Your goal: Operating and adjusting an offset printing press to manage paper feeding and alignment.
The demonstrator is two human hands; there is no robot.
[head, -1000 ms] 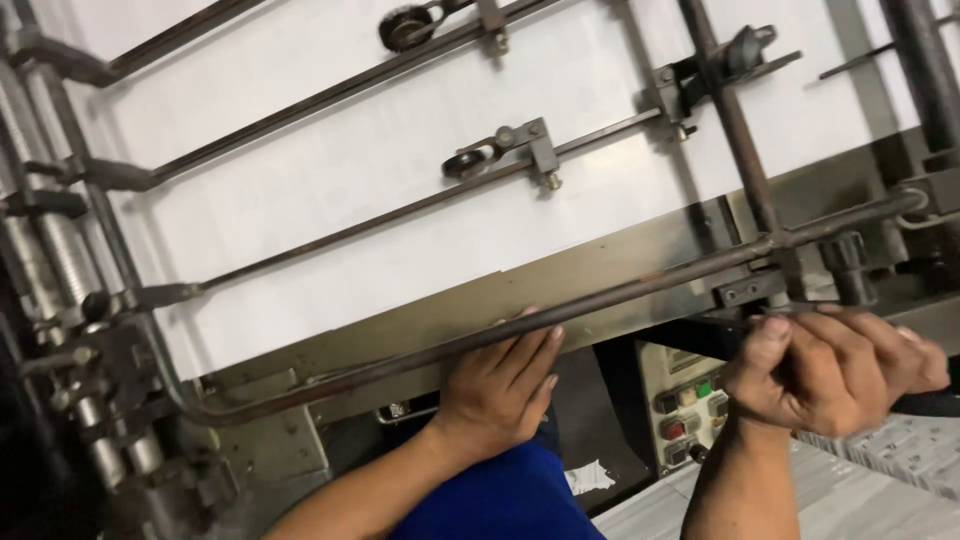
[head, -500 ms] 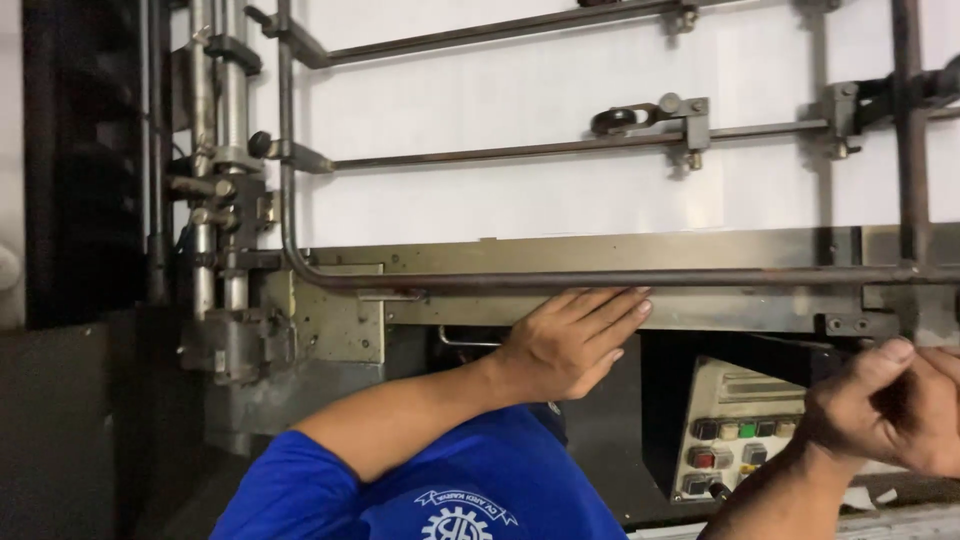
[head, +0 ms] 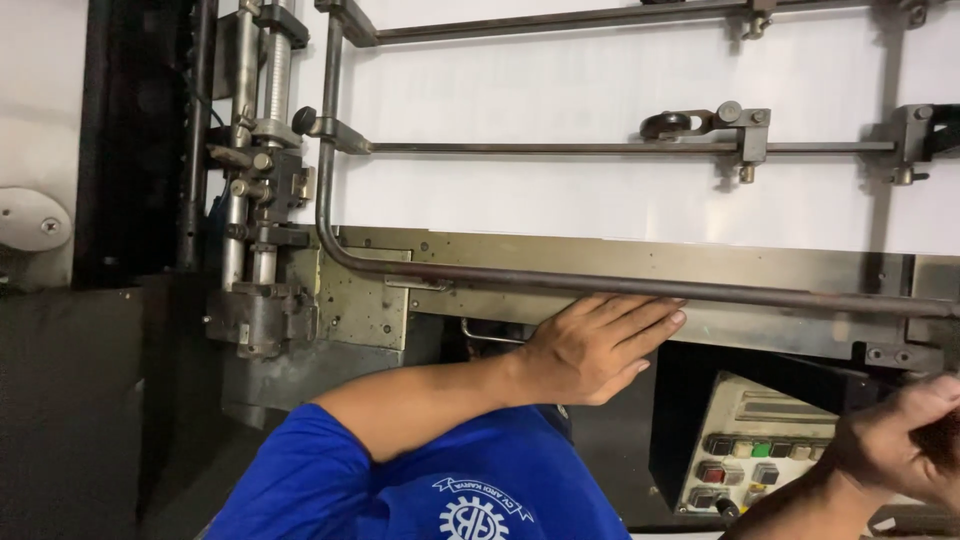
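Note:
My left hand [head: 596, 346] lies flat, fingers together and stretched, against the worn metal plate [head: 760, 270] just under a long dark steel bar [head: 620, 285] that runs across the machine. My blue sleeve [head: 400, 480] fills the bottom middle. My right hand [head: 895, 445] sits at the lower right edge, fingers curled around a dark object [head: 945, 437] that is mostly cut off by the frame.
A white sheet surface [head: 560, 90] with thin rods and a small roller wheel [head: 665, 124] spans the top. A threaded column with clamps [head: 262, 190] stands at the left. A cream control box with coloured buttons [head: 755, 455] sits below right.
The view has swung left and levelled, bringing the left column into sight. My left hand stays flat on the plate. My right hand has dropped towards the lower right corner.

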